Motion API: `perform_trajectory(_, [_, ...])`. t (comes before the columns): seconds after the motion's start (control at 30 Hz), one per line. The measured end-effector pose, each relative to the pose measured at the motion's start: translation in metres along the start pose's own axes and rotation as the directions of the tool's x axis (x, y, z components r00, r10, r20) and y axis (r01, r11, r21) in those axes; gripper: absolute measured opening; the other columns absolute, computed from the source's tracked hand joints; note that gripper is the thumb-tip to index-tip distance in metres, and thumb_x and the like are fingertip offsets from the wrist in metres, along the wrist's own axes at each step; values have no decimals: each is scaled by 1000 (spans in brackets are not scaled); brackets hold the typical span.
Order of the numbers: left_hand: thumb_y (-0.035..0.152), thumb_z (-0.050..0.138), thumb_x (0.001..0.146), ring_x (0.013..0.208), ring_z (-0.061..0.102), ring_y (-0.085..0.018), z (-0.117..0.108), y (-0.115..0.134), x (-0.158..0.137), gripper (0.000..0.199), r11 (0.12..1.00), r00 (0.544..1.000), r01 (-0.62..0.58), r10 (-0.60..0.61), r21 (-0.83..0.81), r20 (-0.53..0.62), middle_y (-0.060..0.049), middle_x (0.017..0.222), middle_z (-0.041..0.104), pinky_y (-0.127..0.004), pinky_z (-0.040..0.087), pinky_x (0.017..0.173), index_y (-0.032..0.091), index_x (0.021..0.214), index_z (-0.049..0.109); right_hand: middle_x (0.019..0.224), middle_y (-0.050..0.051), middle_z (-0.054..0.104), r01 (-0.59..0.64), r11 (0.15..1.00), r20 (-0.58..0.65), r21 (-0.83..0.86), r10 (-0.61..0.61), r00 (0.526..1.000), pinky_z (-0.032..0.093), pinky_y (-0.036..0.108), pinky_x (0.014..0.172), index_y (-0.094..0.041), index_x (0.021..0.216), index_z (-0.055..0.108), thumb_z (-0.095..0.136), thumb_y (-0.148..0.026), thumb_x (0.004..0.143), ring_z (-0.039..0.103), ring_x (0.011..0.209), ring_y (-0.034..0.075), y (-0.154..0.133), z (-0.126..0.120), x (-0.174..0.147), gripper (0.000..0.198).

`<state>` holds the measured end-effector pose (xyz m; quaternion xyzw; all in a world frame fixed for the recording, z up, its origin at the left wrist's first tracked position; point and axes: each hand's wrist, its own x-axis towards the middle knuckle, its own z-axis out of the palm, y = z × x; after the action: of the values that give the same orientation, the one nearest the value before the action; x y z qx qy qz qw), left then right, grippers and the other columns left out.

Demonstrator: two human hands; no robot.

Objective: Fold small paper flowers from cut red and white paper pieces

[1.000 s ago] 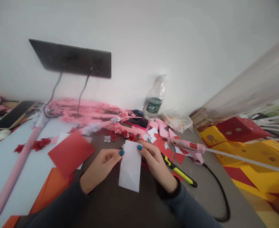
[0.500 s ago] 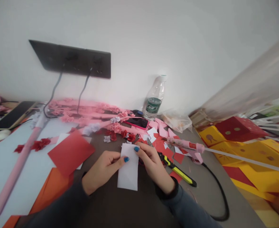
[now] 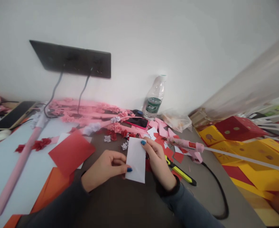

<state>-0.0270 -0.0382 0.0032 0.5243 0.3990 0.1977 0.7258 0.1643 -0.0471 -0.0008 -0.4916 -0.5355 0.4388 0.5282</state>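
Note:
A white rectangular piece of paper is held upright above the dark table, between both hands. My left hand pinches its lower left edge, the thumb lying on the front. At the upper right edge, my right hand grips it with the thumb in front and the fingers hidden behind. Behind the paper lie small folded white paper flowers, dark red paper flowers and loose red and pink paper pieces. A yellow and black utility knife rests just right of my right hand.
A pink glue gun with a black cord lies at the right. Behind stand a water bottle and a pink-cased phone. Red paper, orange paper and a pink tube lie left. Yellow boxes sit far right.
The white paper has shifted right and slightly up. My left thumb has moved down to its lower left edge, while my right hand has moved a little right with it.

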Motion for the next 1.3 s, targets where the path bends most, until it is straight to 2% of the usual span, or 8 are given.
perform_trajectory(0.27, [37,76,77,58,71,-15,1,1,0,30,998,998,19,-15,-66,63,-5,67,74,-24,54,58,14,69,58,60,-5,35,34,999,-58,32,-32,998,25,27,50,-21,62,42,54,-39,91,30,54,12,2,0,-2,36])
perform_trajectory(0.5, [55,57,88,43,43,-7,5,3,-1,38,995,992,-95,93,20,84,7,55,49,-18,38,41,19,77,48,61,-5,36,14,995,-94,100,-5,996,25,27,52,-21,63,43,57,-44,90,32,56,12,14,-1,0,38])
perform_trajectory(0.6, [52,49,93,46,39,-7,1,0,0,37,978,978,-186,193,91,-75,8,58,42,-18,32,44,20,74,44,58,-5,36,35,994,-118,104,-23,993,24,27,52,-21,61,43,56,-40,92,32,54,12,17,-3,2,38])
perform_trajectory(0.7, [47,46,97,52,38,-8,-7,-3,2,35,935,902,-279,333,220,-274,7,61,39,-20,31,49,20,75,44,54,-5,39,60,995,-79,84,-53,995,25,28,53,-21,56,45,55,-35,91,34,52,12,18,-6,3,39])
perform_trajectory(0.8, [44,47,97,57,36,-10,-14,-3,1,33,889,836,-330,431,316,-340,6,65,38,-21,30,52,20,74,46,52,-4,43,21,995,8,99,-22,1000,25,28,52,-20,54,51,57,-31,86,36,51,12,18,-9,2,34])
perform_trajectory(1.0, [43,46,97,54,31,-10,-24,10,-6,37,843,909,-371,416,390,-34,6,62,36,-23,24,50,20,68,41,51,-5,38,-18,968,-51,252,32,998,26,28,52,-21,51,45,55,-29,82,32,51,12,12,-7,2,34])
perform_trajectory(1.07, [44,46,96,53,29,-10,-28,11,-7,40,846,912,-373,409,381,-15,6,61,33,-23,23,49,20,66,37,51,-5,37,-30,961,-45,276,44,998,26,28,52,-21,50,43,57,-30,81,31,50,12,11,-5,1,35])
perform_trajectory(1.3, [45,46,96,54,33,-10,-33,1,1,34,866,826,-366,471,342,-309,6,64,34,-22,29,50,21,72,42,55,-3,45,30,986,-15,162,-28,999,29,27,52,-20,57,55,57,-39,90,37,53,12,19,-1,-1,38])
